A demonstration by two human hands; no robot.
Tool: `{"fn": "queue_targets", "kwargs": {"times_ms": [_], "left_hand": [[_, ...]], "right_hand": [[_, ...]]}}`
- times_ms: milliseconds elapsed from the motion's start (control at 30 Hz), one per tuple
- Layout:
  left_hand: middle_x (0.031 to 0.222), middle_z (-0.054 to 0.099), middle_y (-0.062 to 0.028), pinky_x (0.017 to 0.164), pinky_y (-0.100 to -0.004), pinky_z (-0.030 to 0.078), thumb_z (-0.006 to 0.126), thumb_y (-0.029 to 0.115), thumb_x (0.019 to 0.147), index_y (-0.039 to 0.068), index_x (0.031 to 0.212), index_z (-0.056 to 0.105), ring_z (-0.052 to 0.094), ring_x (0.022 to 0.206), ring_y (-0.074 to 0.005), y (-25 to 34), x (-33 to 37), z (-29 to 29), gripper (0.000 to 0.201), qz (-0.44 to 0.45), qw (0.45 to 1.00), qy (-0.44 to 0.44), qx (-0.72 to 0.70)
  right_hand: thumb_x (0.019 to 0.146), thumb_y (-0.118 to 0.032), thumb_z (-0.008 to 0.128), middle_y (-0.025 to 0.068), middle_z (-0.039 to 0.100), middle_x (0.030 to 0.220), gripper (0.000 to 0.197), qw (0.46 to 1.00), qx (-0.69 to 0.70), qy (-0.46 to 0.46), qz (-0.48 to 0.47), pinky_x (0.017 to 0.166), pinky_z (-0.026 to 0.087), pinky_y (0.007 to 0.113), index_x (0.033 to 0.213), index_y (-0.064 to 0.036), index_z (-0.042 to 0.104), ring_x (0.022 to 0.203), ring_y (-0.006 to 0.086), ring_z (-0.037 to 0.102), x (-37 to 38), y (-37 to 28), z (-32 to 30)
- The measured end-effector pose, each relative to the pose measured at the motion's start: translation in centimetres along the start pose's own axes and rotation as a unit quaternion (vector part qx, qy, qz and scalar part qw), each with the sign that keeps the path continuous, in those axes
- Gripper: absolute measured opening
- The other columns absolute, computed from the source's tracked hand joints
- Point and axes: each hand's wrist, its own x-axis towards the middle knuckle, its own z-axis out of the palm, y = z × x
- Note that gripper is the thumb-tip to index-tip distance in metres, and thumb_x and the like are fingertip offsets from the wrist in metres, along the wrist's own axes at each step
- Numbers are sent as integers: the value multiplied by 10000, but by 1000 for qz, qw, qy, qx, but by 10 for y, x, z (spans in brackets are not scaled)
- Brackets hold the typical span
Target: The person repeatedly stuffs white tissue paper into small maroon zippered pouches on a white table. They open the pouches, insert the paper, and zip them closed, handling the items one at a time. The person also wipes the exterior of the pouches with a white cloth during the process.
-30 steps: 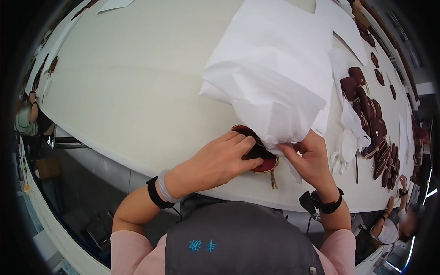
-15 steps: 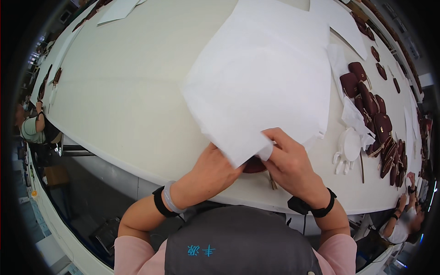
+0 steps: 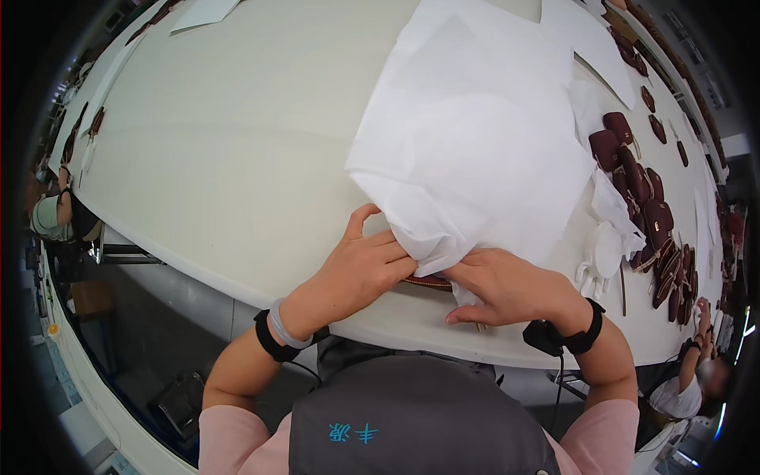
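Note:
A dark red zipped pouch (image 3: 428, 281) lies at the table's near edge, mostly hidden under a large sheet of thin white paper (image 3: 475, 142). The paper's near corner is crumpled and gathered over the pouch. My left hand (image 3: 360, 265) grips the pouch's left side, with the index finger raised beside the paper and the other fingers bent. Across the pouch from it, my right hand (image 3: 511, 286) presses at the crumpled paper. Its thumb is held apart, while its fingertips are hidden by the paper and pouch.
Several dark red pouches (image 3: 658, 222) are piled at the right of the white table (image 3: 229, 150). Next to them lie a white glove (image 3: 599, 260) and a crumpled white paper (image 3: 613, 204). More white sheets (image 3: 590, 36) lie at the far side. Other people sit at both table ends.
The paper's near corner has gone from fairly flat to crumpled over the pouch. My right hand has turned inward, and its thumb has come away from the paper. My left index finger has lifted.

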Motion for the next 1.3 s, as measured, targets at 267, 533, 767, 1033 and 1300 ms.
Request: {"fn": "queue_targets", "kwargs": {"times_ms": [267,533,767,1033,1300], "left_hand": [[834,620,12,862,-355,433,699,206,888,123,896,642,636,884,-192,13,-31,22,101,17,985,-57,-162],[754,587,16,758,-321,409,781,266,827,138,901,651,575,710,-157,32,-44,46,196,-10,982,77,-175],[787,541,-2,801,-342,448,814,232,805,102,893,677,547,746,-169,34,-31,33,209,-47,977,90,-188],[1056,454,-56,864,-326,475,800,107,854,35,941,710,527,940,-191,45,-42,22,144,-260,835,35,-483],[1117,440,-66,892,-317,478,803,128,856,52,904,717,488,1050,-196,33,-33,39,124,-189,823,52,-533]], "right_hand": [[859,-525,763,184,701,955,702,933,273,-198,125,743,499,403,1287,8,601,822,329,657,-7,-1,22],[888,-423,778,119,665,851,554,911,378,-124,106,647,464,340,1236,-19,626,705,231,598,-25,-10,52],[906,-369,774,107,708,963,516,878,383,-254,135,757,485,327,1259,-16,644,827,183,630,-20,1,48],[925,-312,767,74,721,1112,497,822,520,-173,156,938,470,328,1312,-30,632,1032,153,623,-25,-11,45],[939,-382,751,33,646,773,377,825,408,-329,210,648,460,303,942,-10,690,740,126,581,1,-5,42]]}}
